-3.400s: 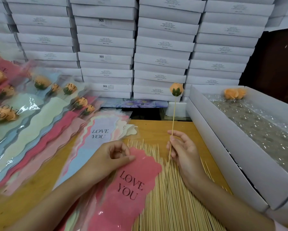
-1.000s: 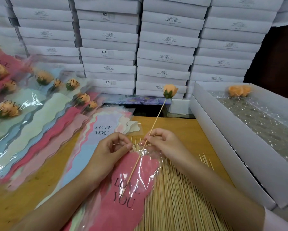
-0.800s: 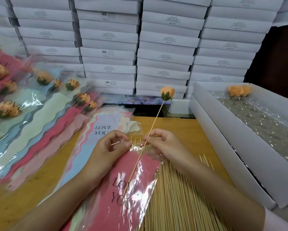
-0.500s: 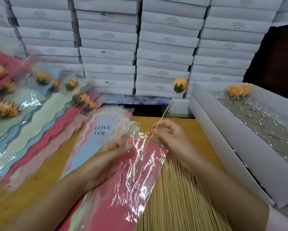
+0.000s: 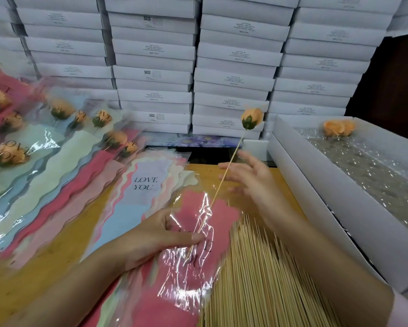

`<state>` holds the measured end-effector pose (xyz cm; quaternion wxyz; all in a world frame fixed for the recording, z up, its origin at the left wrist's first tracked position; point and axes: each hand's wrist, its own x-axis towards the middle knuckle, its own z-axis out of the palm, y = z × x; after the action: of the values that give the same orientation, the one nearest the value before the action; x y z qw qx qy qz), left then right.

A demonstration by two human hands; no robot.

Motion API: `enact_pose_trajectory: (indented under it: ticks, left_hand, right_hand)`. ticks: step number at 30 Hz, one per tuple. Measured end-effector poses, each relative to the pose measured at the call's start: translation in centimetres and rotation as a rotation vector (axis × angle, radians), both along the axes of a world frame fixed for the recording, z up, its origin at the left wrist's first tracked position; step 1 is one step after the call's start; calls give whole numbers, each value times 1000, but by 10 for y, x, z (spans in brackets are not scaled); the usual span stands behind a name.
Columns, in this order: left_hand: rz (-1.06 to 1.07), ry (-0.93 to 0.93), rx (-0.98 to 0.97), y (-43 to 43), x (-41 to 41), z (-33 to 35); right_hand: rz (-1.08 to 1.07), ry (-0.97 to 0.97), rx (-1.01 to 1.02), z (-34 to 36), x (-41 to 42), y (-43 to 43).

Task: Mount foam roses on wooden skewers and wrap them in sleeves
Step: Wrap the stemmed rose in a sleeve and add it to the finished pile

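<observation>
At the centre of the wooden table [image 5: 56, 267], the left hand [image 5: 155, 237] is pinching the lower part of the skewer [image 5: 235, 152] through the pink sleeve [image 5: 222, 215], thumb lying across the clear film. The skewer's lower end is sitting inside the sleeve, and its shaft is leaning up to the right, carrying the orange foam rose [image 5: 251, 119]. The right hand [image 5: 252, 182] is hovering beside the shaft, fingers spread and grasping nothing. It is blurred, so whether it is touching the wood is unclear. The sleeve is lying partly over a pile of loose skewers [image 5: 264, 279].
</observation>
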<state>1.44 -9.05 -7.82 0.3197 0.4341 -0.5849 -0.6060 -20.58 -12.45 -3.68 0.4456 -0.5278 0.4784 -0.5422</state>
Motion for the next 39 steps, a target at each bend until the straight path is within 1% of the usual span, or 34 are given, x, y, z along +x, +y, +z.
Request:
enact_pose_trajectory:
  ticks: [2, 6, 10, 13, 16, 18, 22, 28, 32, 39]
  left_hand:
    - [-16, -19, -3, 0, 1, -1]
    - [-135, -21, 28, 2, 0, 4]
    - [-123, -49, 48, 0, 3, 3]
    - [-147, -22, 73, 3, 2, 7]
    - [-96, -42, 55, 4, 2, 6]
    - [-71, -41, 51, 4, 2, 5]
    - [-106, -13, 69, 9, -2, 14]
    - [-4, -11, 108, 8, -3, 12]
    - [-51, 41, 89, 12, -5, 20]
    - [-41, 79, 76, 12, -6, 19]
  right_hand:
    - [-85, -3, -59, 3, -4, -2]
    - [-238, -5, -111, 6, -11, -3]
    - [-291, -12, -130, 3, -13, -5]
    - [-287, 11, -97, 0, -12, -5]
    - [-244, 30, -70, -1, -9, -5]
    - [-202, 78, -38, -3, -6, -3]
    - [-131, 149, -8, -10, -4, -1]
    - [-94, 233, -55, -14, 0, -3]
    - [-59, 298, -101, -14, 1, 0]
    - [-49, 411, -215, -13, 4, 10]
